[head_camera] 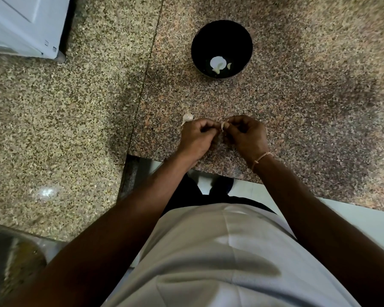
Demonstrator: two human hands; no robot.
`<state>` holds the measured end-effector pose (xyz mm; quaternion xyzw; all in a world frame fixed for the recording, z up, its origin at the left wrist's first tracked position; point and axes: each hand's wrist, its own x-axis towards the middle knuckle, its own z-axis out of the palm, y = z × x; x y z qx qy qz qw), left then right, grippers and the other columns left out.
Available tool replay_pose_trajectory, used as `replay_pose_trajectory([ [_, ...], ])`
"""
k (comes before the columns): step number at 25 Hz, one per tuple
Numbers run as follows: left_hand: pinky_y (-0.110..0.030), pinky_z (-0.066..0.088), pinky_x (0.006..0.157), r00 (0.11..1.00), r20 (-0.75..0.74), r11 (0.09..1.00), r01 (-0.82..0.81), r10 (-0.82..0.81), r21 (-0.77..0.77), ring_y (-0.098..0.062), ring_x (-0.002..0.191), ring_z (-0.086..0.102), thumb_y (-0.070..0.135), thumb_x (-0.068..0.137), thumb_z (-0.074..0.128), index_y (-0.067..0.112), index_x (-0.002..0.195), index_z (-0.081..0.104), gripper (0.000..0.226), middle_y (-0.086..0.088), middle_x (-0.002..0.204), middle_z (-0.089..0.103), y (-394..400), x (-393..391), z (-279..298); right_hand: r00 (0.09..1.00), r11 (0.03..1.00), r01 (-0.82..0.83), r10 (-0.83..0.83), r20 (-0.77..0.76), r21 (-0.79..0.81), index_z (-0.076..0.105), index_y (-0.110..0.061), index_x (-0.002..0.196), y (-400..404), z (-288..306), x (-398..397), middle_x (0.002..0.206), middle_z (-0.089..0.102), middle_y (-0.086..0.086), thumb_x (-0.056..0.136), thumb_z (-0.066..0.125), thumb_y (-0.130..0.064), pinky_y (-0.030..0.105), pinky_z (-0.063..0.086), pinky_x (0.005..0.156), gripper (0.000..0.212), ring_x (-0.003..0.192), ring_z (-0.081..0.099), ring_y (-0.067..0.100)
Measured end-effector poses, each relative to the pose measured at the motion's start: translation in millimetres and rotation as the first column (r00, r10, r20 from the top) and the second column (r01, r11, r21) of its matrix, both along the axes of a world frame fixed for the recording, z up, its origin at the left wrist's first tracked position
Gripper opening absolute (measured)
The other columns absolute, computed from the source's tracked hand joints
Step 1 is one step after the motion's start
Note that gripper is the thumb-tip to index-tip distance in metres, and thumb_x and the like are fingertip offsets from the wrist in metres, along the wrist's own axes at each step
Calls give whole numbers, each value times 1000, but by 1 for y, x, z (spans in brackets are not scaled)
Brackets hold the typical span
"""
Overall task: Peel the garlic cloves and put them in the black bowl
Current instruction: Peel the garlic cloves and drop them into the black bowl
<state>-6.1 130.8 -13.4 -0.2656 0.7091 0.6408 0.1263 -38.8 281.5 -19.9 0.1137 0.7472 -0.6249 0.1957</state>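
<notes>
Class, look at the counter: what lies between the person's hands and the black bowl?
Nothing: the head view shows only bare granite counter between the hands and the black bowl.

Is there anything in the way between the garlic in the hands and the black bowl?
Nothing visible is. The garlic clove is pinched between the left hand and right hand, and only bare granite counter lies between it and the black bowl. Another garlic clove sits off to the left.
</notes>
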Motion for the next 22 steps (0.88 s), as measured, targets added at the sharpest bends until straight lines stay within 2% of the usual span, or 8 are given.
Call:
replay_pose_trajectory([
  [2,-32,63,64,1000,-18,1000,-3,3,19,-14,67,71,1,96,70,4,101,77,9,-9,82,76,0,1,0,1000,999,-14,15,-24,39,73,-5,101,0,0,-1,79,75,5,94,74,-9,27,60,60,8,64,70,14],
  [5,-36,65,68,999,-26,999,-25,26,30,-17,70,72,3,92,77,1,101,76,9,-11,85,77,-1,2,-2,998,997,-30,33,-52,65,74,-7,101,-1,0,-2,78,75,2,94,75,-11,23,58,58,8,63,70,10],
  [9,-34,63,61,998,-25,998,-56,56,-3,-16,63,72,2,93,75,-1,100,76,7,-11,81,77,-3,1,-5,993,995,-61,70,-99,85,75,-14,96,-1,0,0,75,75,-3,92,77,-12,27,60,61,5,63,70,11],
  [13,-40,65,63,999,-40,998,-24,21,-63,-20,63,72,4,94,75,2,96,76,3,-13,80,77,-5,0,-5,978,986,-111,131,-162,127,76,-13,107,0,-2,1,86,78,-4,92,77,-10,31,63,68,16,73,75,14],
  [16,-37,64,60,998,-66,995,-4,-3,-104,-17,62,72,2,95,73,0,97,76,5,-12,82,77,-6,-1,-4,981,986,-115,132,-141,123,78,-10,107,0,-4,2,86,78,-3,91,77,-9,29,63,67,16,73,76,14],
  [18,-40,65,66,994,-94,984,32,-50,-175,-15,67,71,3,94,74,4,95,78,4,-9,84,77,-8,-2,-5,983,985,-117,133,-130,127,79,-9,106,1,-4,2,84,78,-2,92,77,-10,26,61,64,15,68,74,10],
  [20,-38,64,71,987,-119,962,76,-110,-261,-10,71,69,6,92,76,9,93,79,4,-3,84,77,-10,-3,-6,987,988,-109,121,-108,112,79,-9,106,1,-5,2,85,79,0,92,77,-11,30,63,66,14,69,75,14],
  [22,-40,64,73,983,-120,953,101,-140,-285,-9,72,67,7,92,76,10,92,79,4,-1,84,76,-13,-3,-8,993,992,-98,103,-66,76,79,-10,104,0,-4,1,86,79,4,92,76,-10,37,65,71,12,72,75,19],
])
